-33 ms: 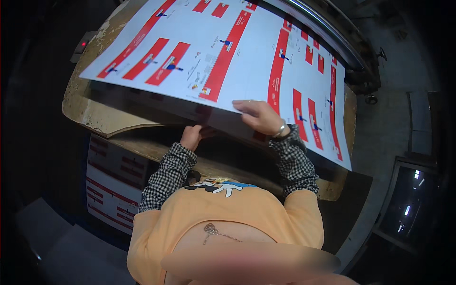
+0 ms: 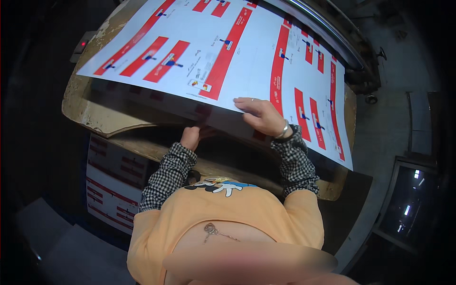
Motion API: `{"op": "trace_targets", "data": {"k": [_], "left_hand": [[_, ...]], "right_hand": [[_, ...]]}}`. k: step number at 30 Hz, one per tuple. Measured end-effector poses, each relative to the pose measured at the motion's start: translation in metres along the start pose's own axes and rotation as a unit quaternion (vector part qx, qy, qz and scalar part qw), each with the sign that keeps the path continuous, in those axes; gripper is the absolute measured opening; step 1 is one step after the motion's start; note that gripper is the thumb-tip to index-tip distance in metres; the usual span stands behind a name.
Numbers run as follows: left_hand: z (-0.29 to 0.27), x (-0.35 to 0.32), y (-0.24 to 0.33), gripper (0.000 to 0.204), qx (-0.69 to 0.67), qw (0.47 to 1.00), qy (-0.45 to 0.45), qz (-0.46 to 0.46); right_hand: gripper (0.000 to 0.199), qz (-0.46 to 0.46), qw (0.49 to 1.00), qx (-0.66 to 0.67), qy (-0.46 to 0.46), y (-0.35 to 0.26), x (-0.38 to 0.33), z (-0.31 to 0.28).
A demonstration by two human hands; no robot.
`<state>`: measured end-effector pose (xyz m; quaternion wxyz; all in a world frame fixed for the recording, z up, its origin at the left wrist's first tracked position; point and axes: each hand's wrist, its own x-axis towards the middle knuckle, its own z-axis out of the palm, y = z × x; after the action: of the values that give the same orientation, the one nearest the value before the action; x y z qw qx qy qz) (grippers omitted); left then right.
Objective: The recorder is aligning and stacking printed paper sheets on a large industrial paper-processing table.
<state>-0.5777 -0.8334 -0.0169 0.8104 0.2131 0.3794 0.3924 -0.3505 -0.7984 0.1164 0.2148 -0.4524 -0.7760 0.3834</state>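
A large white printed sheet [image 2: 256,57] with red bars and small blue figures slopes over a worn wooden table, its near edge raised. My right hand [image 2: 266,116] is closed on that near edge, fingers lying on the printed face and thumb by the rim. A ring and a metal bracelet show on this hand. My left hand [image 2: 191,137] is beneath the raised edge, fingers stretched into the shadow and partly hidden. I cannot make out anything held in it.
The wooden table [image 2: 76,102] has a chipped, curved front edge. Beyond the sheet lies a long metal roller [image 2: 327,28]. At the lower left is another printed sheet [image 2: 111,183]. A small box with a red light [image 2: 83,44] stands at the far left. A glossy dark panel [image 2: 406,202] is at right.
The sheet's near left corner has shifted slightly left and up. My right hand has moved a little to the right with the edge. My left hand has barely moved.
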Motion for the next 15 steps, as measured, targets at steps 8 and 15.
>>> {"op": "trace_targets", "data": {"k": [8,15], "left_hand": [[-0.012,0.007,-0.007,0.036,0.01,1.0,-0.003,0.003],[-0.017,0.014,-0.004,0.029,0.014,1.0,-0.002,-0.019]], "right_hand": [[0.032,0.052,0.999,-0.001,-0.009,0.02,-0.016,0.045],[0.032,0.096,0.993,-0.058,0.028,0.058,0.007,0.037]]}}
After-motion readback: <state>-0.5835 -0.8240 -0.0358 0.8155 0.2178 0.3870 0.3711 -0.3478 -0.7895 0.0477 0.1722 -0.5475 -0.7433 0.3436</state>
